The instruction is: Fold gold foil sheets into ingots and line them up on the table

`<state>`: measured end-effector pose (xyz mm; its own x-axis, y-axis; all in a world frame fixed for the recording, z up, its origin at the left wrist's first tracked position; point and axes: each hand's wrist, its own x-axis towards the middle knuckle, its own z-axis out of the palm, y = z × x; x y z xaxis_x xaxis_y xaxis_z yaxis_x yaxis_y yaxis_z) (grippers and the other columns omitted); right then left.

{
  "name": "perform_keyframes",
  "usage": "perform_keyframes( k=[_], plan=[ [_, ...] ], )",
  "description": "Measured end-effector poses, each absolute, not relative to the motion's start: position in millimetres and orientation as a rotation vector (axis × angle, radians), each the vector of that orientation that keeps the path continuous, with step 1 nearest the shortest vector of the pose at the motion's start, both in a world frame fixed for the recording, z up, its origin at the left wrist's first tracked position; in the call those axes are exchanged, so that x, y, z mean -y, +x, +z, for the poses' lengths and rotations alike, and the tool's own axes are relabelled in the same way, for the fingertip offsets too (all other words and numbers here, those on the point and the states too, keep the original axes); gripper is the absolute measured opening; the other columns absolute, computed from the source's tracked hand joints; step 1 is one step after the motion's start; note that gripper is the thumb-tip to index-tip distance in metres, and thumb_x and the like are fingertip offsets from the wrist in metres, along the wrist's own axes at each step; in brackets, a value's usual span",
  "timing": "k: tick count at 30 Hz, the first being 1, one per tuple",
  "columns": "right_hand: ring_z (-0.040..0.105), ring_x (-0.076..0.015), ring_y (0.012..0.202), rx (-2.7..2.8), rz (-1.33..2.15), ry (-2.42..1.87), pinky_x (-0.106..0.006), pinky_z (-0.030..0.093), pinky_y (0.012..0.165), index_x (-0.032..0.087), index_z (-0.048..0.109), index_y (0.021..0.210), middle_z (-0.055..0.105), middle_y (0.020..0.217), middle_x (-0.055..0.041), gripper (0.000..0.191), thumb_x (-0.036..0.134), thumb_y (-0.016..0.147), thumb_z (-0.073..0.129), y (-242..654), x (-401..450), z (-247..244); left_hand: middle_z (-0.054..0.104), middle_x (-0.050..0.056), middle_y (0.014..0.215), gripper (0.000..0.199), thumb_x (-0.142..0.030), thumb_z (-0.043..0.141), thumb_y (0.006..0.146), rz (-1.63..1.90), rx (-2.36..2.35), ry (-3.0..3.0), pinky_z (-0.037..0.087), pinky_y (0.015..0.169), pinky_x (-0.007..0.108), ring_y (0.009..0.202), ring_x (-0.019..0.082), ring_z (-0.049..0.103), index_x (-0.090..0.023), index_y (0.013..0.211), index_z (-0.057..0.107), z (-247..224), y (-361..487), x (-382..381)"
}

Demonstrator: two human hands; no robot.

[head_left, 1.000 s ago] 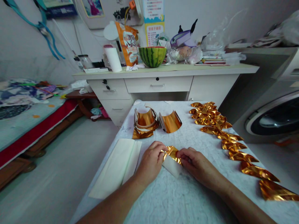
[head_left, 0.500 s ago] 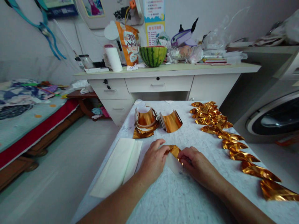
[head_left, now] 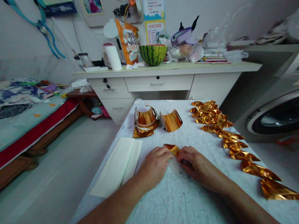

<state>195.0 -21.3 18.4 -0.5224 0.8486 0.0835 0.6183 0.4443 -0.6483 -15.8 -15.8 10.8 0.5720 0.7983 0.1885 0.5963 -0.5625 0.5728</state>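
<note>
Between my two hands, low over the cloth-covered table (head_left: 187, 199), is a partly folded sheet of gold foil paper (head_left: 173, 150) with a pale, thin sheet (head_left: 175, 165) at its lower side. My left hand (head_left: 157, 165) has its fingers closed along the left edge of the foil. On the right edge, my right hand (head_left: 195, 163) pinches it, its thumb hidden under the fingers. Farther back sit two curled stacks of gold foil paper, the left stack (head_left: 145, 119) and the right stack (head_left: 172, 120).
Folded gold foil pieces (head_left: 233, 144) run in a row down the table's right side. Pale paper sheets (head_left: 114, 166) lie at the left edge. Behind stands a white desk (head_left: 161, 81) bearing a cut watermelon (head_left: 153, 55). A washing machine (head_left: 273, 115) is at the right.
My left fingers have curled down over the foil's left edge, where they were raised before. The foil has turned slightly, showing its upper left corner. My right hand keeps its pinch.
</note>
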Motion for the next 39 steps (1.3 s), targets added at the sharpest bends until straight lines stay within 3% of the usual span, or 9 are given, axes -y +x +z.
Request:
perform_keyframes(
  k=[6, 21, 26, 39],
  plan=[
    [0.054, -0.0219, 0.097, 2.377, 0.76, -1.216, -0.035, 0.046, 0.084, 0.022, 0.063, 0.098, 0.061, 0.103, -0.0059, 0.032, 0.002, 0.073, 0.057, 198.5, 24.9, 21.1, 0.063, 0.002, 0.112, 0.023, -0.012, 0.067, 0.079, 0.565, -1.028, 2.358, 0.043, 0.095, 0.037, 0.108, 0.022, 0.052, -0.023, 0.099, 0.066, 16.4, -17.7, 19.6],
    [0.054, -0.0219, 0.09, 2.588, 0.503, -1.212, -0.033, 0.045, 0.076, 0.025, 0.068, 0.103, 0.061, 0.098, -0.0071, 0.022, 0.015, 0.089, 0.055, 192.7, 26.8, 25.7, 0.063, 0.001, 0.108, 0.029, -0.013, 0.077, 0.069, 0.578, -1.058, 2.293, 0.042, 0.094, 0.036, 0.105, 0.022, 0.051, -0.023, 0.095, 0.067, 15.6, -14.5, 17.8],
    [0.053, -0.0212, 0.09, 2.545, 0.555, -1.218, -0.033, 0.045, 0.077, 0.022, 0.066, 0.094, 0.059, 0.096, -0.0068, 0.015, 0.014, 0.088, 0.055, 193.5, 27.1, 26.1, 0.063, 0.001, 0.102, 0.009, -0.013, 0.068, 0.08, 0.606, -1.073, 2.296, 0.042, 0.09, 0.035, 0.101, 0.02, 0.053, -0.022, 0.082, 0.067, 14.2, -11.9, 19.5],
    [0.052, -0.0208, 0.09, 2.473, 0.629, -1.242, -0.034, 0.043, 0.079, 0.02, 0.064, 0.086, 0.059, 0.095, -0.0063, 0.012, 0.012, 0.088, 0.055, 192.8, 25.7, 17.7, 0.063, 0.001, 0.101, 0.009, -0.013, 0.067, 0.082, 0.603, -1.084, 2.322, 0.041, 0.09, 0.035, 0.1, 0.019, 0.053, -0.022, 0.084, 0.069, 10.8, -9.4, 21.3]
  ],
)
